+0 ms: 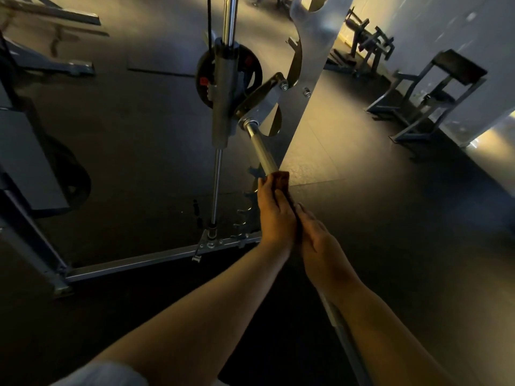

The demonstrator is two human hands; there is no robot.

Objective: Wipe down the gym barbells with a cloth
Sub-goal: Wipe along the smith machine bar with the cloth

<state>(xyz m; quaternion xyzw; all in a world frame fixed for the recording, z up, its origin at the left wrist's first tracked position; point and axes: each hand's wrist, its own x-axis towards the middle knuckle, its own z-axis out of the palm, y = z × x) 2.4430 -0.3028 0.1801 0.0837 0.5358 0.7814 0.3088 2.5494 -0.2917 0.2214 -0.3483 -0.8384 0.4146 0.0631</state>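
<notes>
Stretching over the dark rubber gym floor (pixel 390 218), a knurled steel barbell (pixel 260 149) wears a brown cloth (pixel 282 179) clasped by the left grip (pixel 274 215), the right grip (pixel 320 243) beside it, its hold unclear.

Cloth (pixel 282 180) mostly hidden under left hand (pixel 275 220) (barbell (pixel 262 151) midsection too).

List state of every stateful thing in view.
barbell, far end at the machine's hook, near part under both hands
cloth, wrapped round the barbell, gripped
left hand, grips cloth round the barbell
right hand, on the barbell behind left hand; grip unclear
weight plate, upright behind the guide rod
</notes>
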